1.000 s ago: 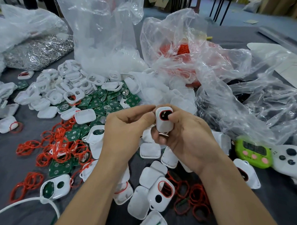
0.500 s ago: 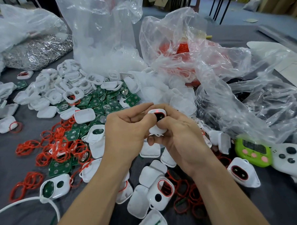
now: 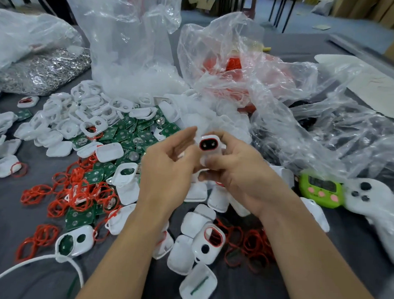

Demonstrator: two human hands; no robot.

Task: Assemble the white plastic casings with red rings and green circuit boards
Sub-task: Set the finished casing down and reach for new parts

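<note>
I hold one white casing (image 3: 209, 145) up in front of me, above the middle of the desk (image 3: 5, 236). My right hand (image 3: 242, 176) is curled round its lower half, thumb and fingers pinching it so that its window faces me. A red ring (image 3: 200, 145) sits around that dark window. My left hand (image 3: 168, 170) is just at the casing's nine o'clock, fingers loose and spread, holding nothing; blur keeps me from telling whether a fingertip touches the shell. From the casing, the green circuit boards (image 3: 133, 133) lie heaped at ten o'clock. Loose red rings (image 3: 76, 191) are tangled at eight o'clock, and more casings (image 3: 198, 242) are scattered at six o'clock between my forearms. A green timer (image 3: 320, 191) and a white controller (image 3: 370, 197) sit at four o'clock, and crumpled plastic bags (image 3: 132, 47) rise at twelve.
</note>
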